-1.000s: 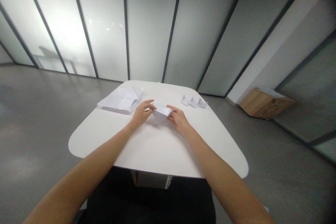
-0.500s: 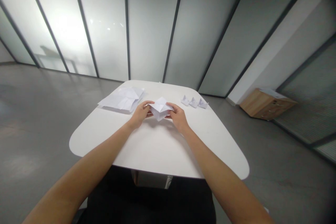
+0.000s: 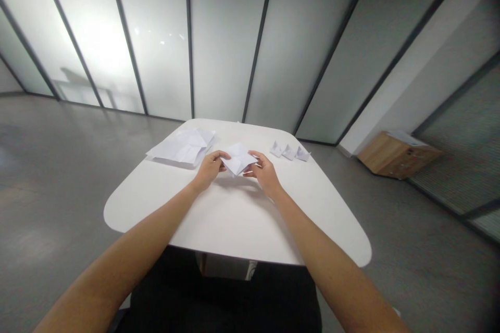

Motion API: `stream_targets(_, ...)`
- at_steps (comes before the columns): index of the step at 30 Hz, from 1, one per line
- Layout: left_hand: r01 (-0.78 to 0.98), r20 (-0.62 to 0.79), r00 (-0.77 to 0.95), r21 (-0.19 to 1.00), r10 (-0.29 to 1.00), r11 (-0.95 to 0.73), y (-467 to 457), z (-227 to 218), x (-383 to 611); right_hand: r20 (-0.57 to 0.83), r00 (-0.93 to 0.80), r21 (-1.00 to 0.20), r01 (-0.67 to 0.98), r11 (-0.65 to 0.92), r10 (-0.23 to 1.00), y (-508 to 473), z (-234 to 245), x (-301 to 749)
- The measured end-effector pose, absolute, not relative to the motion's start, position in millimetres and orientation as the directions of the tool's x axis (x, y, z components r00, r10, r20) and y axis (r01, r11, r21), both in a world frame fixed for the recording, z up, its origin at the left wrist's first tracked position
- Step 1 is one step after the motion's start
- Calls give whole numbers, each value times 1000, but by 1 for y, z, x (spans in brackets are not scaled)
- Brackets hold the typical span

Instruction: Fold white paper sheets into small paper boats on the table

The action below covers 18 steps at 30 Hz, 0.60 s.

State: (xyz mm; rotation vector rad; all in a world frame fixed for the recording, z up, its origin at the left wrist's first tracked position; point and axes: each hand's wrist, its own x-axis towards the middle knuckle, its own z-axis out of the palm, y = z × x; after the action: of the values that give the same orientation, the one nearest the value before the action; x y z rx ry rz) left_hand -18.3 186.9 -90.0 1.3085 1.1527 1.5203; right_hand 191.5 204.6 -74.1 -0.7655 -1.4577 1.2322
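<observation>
The room is bounded at the rear by a frosted glass wall [image 3: 226, 36] divided by dark frames, above a grey floor [image 3: 50, 166]. A white desk [image 3: 234, 218] with rounded corners occupies the centre. A wooden cabinet [image 3: 394, 153] stands on the floor at the right, well apart from the desk.

A loose stack of white sheets [image 3: 182, 148] lies on the far left part of the desk, near the left hand but not touching it.

Both forearms extend forward over the desk. The left hand [image 3: 209, 169] and the right hand [image 3: 265, 171] face each other near the desk's far centre. Between them is the folded paper [image 3: 239, 158], raised slightly above the desk surface, with its lower point directed toward the person.

The left fingers [image 3: 221, 155] are closed on the paper's left edge. The right fingers [image 3: 253, 156] are closed on its right edge. At this size the grip appears to be thumb against forefinger on each side, but this is not certain.

Three small folded figures [image 3: 289, 152] stand in a row on the far right part of the desk, near the right hand and clear of it.
</observation>
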Motion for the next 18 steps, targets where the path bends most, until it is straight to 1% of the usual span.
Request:
stream_targets(3,108,314,-122,947,942,-301,185,-90,-19,278,-235,-959,-112,259,931,205,-75,190)
stream_targets(6,298,399,-66,883,915,-363,183,-90,-20,267,-187,-964,-54,262,945,208,-77,190)
stream_targets(8,378,442,-79,843,894,-384,183,-91,-20,271,-156,-962,-9,273,950,209,-79,189)
stream_targets(12,382,441,-161,853,883,-357,186,-92,-21,292,-120,-950,81,303,949,210,-82,188)
stream_targets(15,376,441,-154,854,884,-360,187,-92,-22,313,-102,-924,196,328,944,208,-82,187)
stream_targets(18,330,437,-172,870,883,-367,185,-91,-21,357,-109,-874,312,373,928,203,-79,185)
